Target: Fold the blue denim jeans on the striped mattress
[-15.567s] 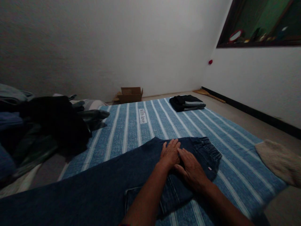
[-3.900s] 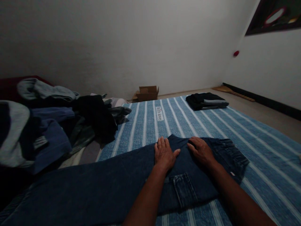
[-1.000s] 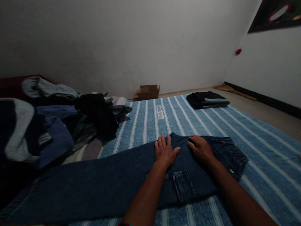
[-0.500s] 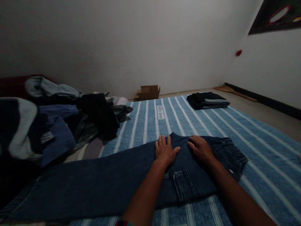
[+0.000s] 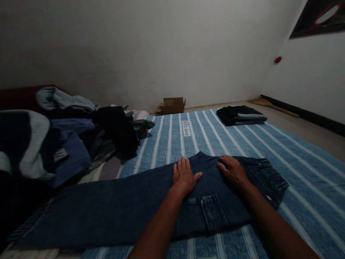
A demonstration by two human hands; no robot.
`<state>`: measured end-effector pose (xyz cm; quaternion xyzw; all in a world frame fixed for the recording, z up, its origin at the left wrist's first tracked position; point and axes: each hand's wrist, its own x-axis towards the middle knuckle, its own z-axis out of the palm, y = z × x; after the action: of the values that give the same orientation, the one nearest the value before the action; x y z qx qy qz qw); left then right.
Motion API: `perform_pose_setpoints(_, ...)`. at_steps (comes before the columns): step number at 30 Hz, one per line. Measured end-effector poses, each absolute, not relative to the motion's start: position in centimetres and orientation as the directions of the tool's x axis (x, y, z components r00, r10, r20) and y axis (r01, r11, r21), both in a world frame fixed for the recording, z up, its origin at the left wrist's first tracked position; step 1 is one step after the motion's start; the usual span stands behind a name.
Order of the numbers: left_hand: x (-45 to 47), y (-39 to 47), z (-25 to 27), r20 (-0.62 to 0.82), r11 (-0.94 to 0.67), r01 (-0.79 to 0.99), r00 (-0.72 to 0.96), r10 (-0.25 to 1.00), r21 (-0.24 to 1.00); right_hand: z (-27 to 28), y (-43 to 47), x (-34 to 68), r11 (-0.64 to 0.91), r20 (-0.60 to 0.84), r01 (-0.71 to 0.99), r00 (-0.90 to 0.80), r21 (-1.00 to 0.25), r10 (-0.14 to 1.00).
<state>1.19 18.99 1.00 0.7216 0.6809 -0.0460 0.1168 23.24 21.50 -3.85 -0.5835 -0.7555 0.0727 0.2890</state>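
Dark blue denim trousers [image 5: 115,205] lie sideways across a blue-and-white striped sheet [image 5: 161,144], legs laid together, with the gathered waistband at right and the cuffs at left. A pocket shows on the side nearest me. My left hand [image 5: 184,177] rests flat on the upper leg, fingers stretched out and thumb apart. Closer to the waistband, my right hand [image 5: 232,171] lies on the denim near its far edge, fingers slightly bent and the thumb apart. Neither hand grasps the cloth as far as it shows.
A heap of loose clothes [image 5: 78,140] in black, grey and blue covers the left side. Folded dark garments [image 5: 241,115] sit at the sheet's far right. An opened cardboard box [image 5: 172,107] stands against the wall behind.
My left hand has slid slightly left along the trouser leg, away from my right hand. My right hand stays at about the same spot on the denim. The view has shifted a little.
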Motion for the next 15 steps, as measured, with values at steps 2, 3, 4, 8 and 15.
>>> perform_pose_setpoints(2, 1.2, 19.0, 0.8, -0.214, -0.044, 0.993, 0.067, 0.975, 0.11, -4.0, 21.5, 23.3, 0.313, 0.352, 0.839, -0.157, -0.446, 0.923)
perform_pose_setpoints(3, 1.2, 18.9, 0.7, -0.208, -0.044, 0.993, 0.067, 0.976, 0.113, -4.0, 21.6, 23.3, 0.315, 0.353, 0.838, -0.159, -0.445, 0.922)
perform_pose_setpoints(4, 1.3, 18.9, 0.6, -0.205, -0.046, 0.992, 0.069, 0.976, 0.116, -4.1, 21.6, 23.4, 0.316, 0.352, 0.838, -0.161, -0.445, 0.922)
perform_pose_setpoints(8, 1.3, 18.8, 0.5, -0.192, -0.051, 0.991, 0.074, 0.979, 0.123, -4.3, 21.8, 23.5, 0.316, 0.35, 0.838, -0.163, -0.445, 0.923)
perform_pose_setpoints(15, -0.2, 18.9, 1.9, -0.229, -0.104, 0.969, 0.155, 0.961, 0.222, -4.3, 21.5, 23.5, 0.33, 0.354, 0.829, -0.173, -0.452, 0.919)
